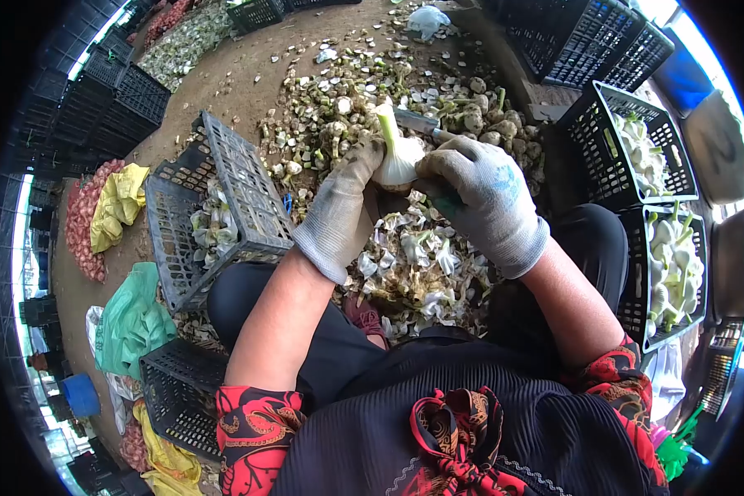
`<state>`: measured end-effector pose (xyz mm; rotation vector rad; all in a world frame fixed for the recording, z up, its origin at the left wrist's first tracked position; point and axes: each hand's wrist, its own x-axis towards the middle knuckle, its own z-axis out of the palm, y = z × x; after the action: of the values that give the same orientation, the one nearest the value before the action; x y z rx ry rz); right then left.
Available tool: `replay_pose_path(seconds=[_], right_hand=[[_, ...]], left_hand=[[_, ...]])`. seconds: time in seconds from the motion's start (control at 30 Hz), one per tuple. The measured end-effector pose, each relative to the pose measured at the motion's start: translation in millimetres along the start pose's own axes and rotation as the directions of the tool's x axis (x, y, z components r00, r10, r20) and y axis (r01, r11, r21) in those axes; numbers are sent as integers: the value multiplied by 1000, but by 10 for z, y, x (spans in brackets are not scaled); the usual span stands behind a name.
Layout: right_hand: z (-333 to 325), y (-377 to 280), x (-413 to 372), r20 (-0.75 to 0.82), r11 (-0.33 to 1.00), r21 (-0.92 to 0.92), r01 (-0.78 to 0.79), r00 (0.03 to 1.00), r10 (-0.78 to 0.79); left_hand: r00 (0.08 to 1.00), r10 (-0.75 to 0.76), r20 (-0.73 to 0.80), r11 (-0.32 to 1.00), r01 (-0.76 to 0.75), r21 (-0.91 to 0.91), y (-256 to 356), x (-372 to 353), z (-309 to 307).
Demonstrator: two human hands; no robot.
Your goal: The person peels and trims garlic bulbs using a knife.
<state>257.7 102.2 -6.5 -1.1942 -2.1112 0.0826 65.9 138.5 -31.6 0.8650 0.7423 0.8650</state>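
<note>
A white garlic bulb [399,164] with a short pale green stem is held upright in front of me. My left hand [349,186], in a soiled knit glove, grips the bulb from its left side. My right hand [481,194], gloved too, is closed around a knife [416,121] whose blade points left behind the bulb's stem. The right thumb and fingertips also press against the bulb's right side. Most of the knife's handle is hidden by the glove. Below the hands lies a pile of peeled garlic skins [422,264] between my legs.
Untrimmed garlic bulbs [504,124] lie heaped on the ground ahead. Crates of cleaned garlic [674,264] stand at my right. A tilted grey crate [244,182] is at my left, near a green sack [136,318] and a red net bag [87,223]. Black crates [583,37] stand farther off.
</note>
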Motion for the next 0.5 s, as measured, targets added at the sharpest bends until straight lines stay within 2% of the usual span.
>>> replay_pose_path(seconds=[0.17,0.33,0.4,0.5], right_hand=[[-66,-38,8,65,1000,-28,-9,998,11],[-7,1,-31,-117,991,122,-46,991,61],[-21,9,-31,-155,985,164,-48,985,74],[-44,26,-44,-116,999,44,4,993,1]], left_hand=[[1000,3,21,999,-2,-37,9,10,63],[998,22,65,995,-16,-98,30,10,90],[997,17,81,998,-13,-57,63,-3,82],[998,12,55,999,-10,-32,23,17,56]])
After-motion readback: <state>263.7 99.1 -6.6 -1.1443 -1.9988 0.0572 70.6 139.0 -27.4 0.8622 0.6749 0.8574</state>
